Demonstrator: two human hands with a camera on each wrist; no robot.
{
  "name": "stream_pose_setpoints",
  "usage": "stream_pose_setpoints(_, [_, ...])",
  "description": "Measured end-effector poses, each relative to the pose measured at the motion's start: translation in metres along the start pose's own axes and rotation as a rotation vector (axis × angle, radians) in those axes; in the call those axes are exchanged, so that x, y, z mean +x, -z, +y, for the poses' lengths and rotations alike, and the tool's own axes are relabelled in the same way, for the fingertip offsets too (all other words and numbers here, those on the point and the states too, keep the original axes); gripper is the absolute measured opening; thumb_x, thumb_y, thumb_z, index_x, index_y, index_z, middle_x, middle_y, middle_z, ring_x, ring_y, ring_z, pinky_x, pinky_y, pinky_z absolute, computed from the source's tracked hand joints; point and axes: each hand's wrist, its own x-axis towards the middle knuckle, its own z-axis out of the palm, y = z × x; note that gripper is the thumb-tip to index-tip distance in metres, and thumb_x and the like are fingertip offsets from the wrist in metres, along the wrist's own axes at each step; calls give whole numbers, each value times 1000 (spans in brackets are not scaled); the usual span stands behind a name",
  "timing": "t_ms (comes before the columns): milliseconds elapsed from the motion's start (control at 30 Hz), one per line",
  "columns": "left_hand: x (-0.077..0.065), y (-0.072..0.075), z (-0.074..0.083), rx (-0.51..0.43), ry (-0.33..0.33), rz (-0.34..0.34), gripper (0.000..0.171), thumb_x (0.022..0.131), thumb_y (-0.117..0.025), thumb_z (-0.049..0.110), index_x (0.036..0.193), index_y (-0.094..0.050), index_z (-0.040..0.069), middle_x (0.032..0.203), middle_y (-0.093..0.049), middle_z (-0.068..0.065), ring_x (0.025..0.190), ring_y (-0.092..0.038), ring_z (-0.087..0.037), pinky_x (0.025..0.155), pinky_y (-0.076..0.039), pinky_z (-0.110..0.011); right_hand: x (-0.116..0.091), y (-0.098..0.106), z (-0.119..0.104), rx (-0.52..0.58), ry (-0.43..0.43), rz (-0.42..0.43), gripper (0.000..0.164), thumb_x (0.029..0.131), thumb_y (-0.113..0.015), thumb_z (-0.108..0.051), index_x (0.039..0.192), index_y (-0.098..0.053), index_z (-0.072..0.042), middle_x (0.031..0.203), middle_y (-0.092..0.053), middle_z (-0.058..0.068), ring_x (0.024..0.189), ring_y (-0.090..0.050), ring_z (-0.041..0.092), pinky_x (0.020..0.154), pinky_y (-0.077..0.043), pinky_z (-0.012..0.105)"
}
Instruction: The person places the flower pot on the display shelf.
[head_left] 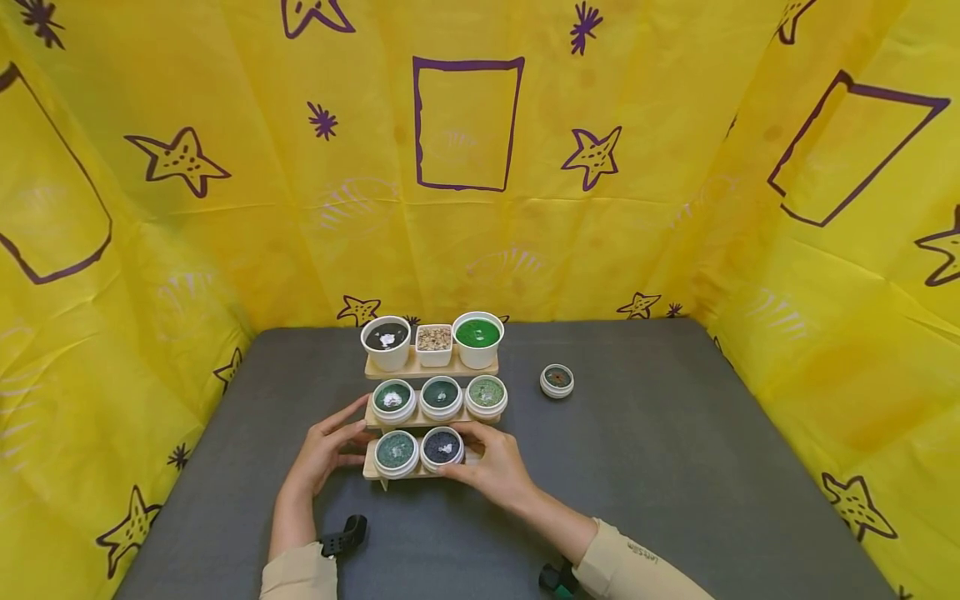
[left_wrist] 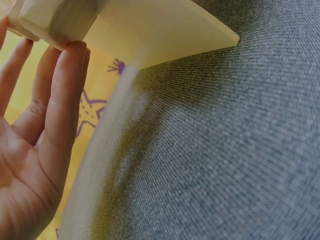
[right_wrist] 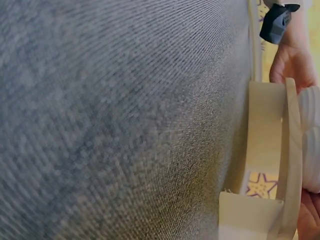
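Note:
A tiered wooden stand (head_left: 371,469) holds small white pots in three rows. My right hand (head_left: 497,469) grips a pot with dark blue-black contents (head_left: 442,447) at the right of the front tier, thumb in front and fingers behind. Beside that pot sits one with grey-green contents (head_left: 395,451). My left hand (head_left: 321,454) is at the stand's left end; in the left wrist view its extended fingers (left_wrist: 62,110) touch the light edge there. The right wrist view shows the stand's legs (right_wrist: 250,212) from below, with the right hand mostly hidden.
Three green pots (head_left: 441,398) fill the middle tier. On the top tier stand a dark-filled cup (head_left: 387,343), a square cup of grainy pieces (head_left: 434,345) and a bright green cup (head_left: 478,340). A single pot (head_left: 557,381) lies apart on the grey table (head_left: 675,467). Yellow patterned cloth (head_left: 480,233) surrounds it.

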Motion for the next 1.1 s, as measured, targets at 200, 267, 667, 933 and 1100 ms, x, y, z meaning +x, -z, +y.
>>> stream_pose_setpoints(200, [-1, 0, 0, 5, 2, -7, 51, 99, -58, 23, 148, -46, 25, 92, -73, 9, 87, -70, -12, 76, -60, -37, 0, 3, 1, -7, 12, 8, 56, 65, -92, -24, 115, -71, -9, 109, -75, 7, 93, -74, 18, 81, -60, 35])
stream_pose_setpoints(267, [-1, 0, 0, 1, 4, -1, 50, 99, -58, 23, 147, -48, 27, 91, -73, 8, 87, -70, -12, 75, -60, -37, -1, 4, 1, -18, 15, 14, 56, 65, -92, -26, 114, -71, -10, 109, -76, 6, 94, -74, 17, 82, -60, 34])
stream_pose_setpoints(667, [-1, 0, 2, -11, -4, -4, 47, 99, -58, 22, 144, -52, 32, 89, -73, 8, 86, -70, -11, 75, -60, -37, -8, 30, 8, -10, -19, -1, 53, 71, -89, -25, 115, -71, -3, 112, -75, 14, 100, -74, 27, 85, -58, 34])
stream_pose_setpoints(933, [-3, 0, 3, -10, -18, -28, 47, 99, -57, 22, 145, -51, 32, 90, -73, 9, 86, -70, -10, 75, -60, -36, -13, 49, 20, -2, -54, 2, 43, 75, -87, -21, 112, -72, -4, 109, -75, 15, 99, -74, 29, 88, -58, 40])
stream_pose_setpoints(1100, [-2, 0, 3, -17, -15, -18, 45, 99, -58, 21, 142, -53, 34, 89, -73, 9, 86, -70, -10, 75, -60, -37, -15, 61, 25, -44, -94, 56, 41, 73, -88, -19, 109, -73, -5, 104, -76, 12, 98, -74, 28, 87, -58, 40])
